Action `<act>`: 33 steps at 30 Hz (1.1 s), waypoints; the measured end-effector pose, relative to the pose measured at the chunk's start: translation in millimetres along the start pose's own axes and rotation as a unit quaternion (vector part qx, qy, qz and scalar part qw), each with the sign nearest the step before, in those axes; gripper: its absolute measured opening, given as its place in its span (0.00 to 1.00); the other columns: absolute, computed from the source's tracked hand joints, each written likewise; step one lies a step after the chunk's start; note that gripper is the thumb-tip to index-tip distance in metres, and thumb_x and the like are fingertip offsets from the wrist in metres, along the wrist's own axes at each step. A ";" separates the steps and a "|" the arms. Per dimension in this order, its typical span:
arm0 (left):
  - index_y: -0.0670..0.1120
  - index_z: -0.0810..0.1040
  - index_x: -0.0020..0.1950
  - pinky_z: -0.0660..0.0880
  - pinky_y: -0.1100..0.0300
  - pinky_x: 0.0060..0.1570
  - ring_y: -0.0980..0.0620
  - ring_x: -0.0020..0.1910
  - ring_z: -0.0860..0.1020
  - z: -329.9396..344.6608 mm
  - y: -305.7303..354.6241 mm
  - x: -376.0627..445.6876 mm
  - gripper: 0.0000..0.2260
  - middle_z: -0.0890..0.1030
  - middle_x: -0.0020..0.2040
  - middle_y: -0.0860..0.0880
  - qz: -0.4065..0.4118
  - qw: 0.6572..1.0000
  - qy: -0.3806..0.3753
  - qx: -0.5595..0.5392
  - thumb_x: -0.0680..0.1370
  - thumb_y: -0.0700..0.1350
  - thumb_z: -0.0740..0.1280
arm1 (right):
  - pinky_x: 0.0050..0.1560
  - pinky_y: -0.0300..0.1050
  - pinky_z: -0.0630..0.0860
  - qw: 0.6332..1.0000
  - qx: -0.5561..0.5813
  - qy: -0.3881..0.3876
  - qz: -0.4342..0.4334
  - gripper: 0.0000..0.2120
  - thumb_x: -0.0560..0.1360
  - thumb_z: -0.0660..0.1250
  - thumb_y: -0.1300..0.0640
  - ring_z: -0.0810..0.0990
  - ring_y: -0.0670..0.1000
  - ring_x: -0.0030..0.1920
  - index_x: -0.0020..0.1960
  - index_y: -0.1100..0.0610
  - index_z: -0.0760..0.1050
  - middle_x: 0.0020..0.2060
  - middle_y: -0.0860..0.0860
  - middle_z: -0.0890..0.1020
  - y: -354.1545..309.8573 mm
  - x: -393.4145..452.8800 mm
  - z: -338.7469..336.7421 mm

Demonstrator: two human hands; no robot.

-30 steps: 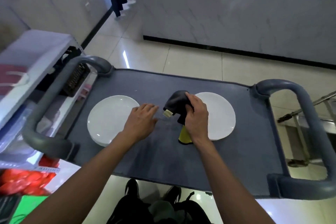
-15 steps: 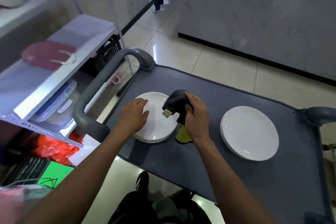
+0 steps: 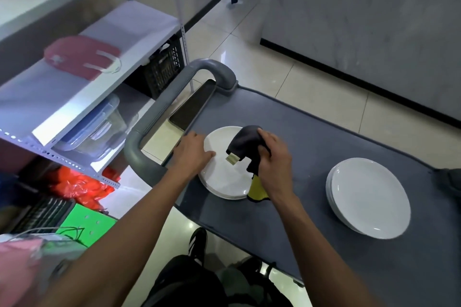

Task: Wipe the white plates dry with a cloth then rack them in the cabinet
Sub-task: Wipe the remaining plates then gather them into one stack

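Two stacks of white plates, perhaps three each; one cloth.

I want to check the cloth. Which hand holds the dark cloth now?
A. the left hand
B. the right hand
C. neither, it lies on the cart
B: the right hand grips the dark cloth above the left plate stack.
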State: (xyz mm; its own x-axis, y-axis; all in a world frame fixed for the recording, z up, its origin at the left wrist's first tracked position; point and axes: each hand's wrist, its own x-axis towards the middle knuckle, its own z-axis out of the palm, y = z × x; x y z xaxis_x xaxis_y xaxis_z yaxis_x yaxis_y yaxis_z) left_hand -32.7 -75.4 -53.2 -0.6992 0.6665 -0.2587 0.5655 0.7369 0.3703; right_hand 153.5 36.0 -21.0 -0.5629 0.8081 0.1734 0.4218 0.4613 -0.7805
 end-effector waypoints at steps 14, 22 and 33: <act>0.44 0.74 0.61 0.72 0.53 0.51 0.44 0.57 0.77 -1.4 7.4 4.2 0.24 0.77 0.60 0.45 -0.037 0.995 -0.001 -0.095 0.71 0.50 0.78 | 0.62 0.25 0.62 0.999 -0.004 -0.007 0.035 0.22 0.79 0.62 0.69 0.74 0.51 0.63 0.70 0.55 0.76 0.65 0.50 0.79 2.5 -14.7 6.3; 0.46 0.71 0.59 0.77 0.49 0.56 0.43 0.55 0.77 -14.6 10.7 9.8 0.22 0.78 0.59 0.44 -0.039 0.989 -0.052 -0.130 0.72 0.50 0.78 | 0.64 0.40 0.69 0.999 -0.002 -0.007 0.036 0.21 0.80 0.62 0.68 0.74 0.53 0.62 0.70 0.55 0.76 0.64 0.50 0.79 0.9 -19.4 4.5; 0.43 0.83 0.60 0.80 0.55 0.28 0.44 0.43 0.82 -27.7 14.9 1.1 0.13 0.84 0.51 0.43 -0.077 0.936 -0.071 -0.336 0.76 0.38 0.72 | 0.62 0.23 0.59 0.999 -0.010 0.013 0.043 0.21 0.79 0.62 0.69 0.73 0.52 0.62 0.70 0.56 0.76 0.64 0.51 0.78 2.6 -26.0 -4.5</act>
State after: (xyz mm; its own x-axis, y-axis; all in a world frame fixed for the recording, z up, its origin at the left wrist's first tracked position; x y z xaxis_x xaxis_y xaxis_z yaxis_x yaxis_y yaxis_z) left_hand -37.1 -66.7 -23.3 -0.6577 0.6013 -0.4538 0.0262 0.6202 0.7840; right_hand 172.4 17.9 -24.8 -0.5063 0.8537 0.1216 0.4821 0.3971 -0.7809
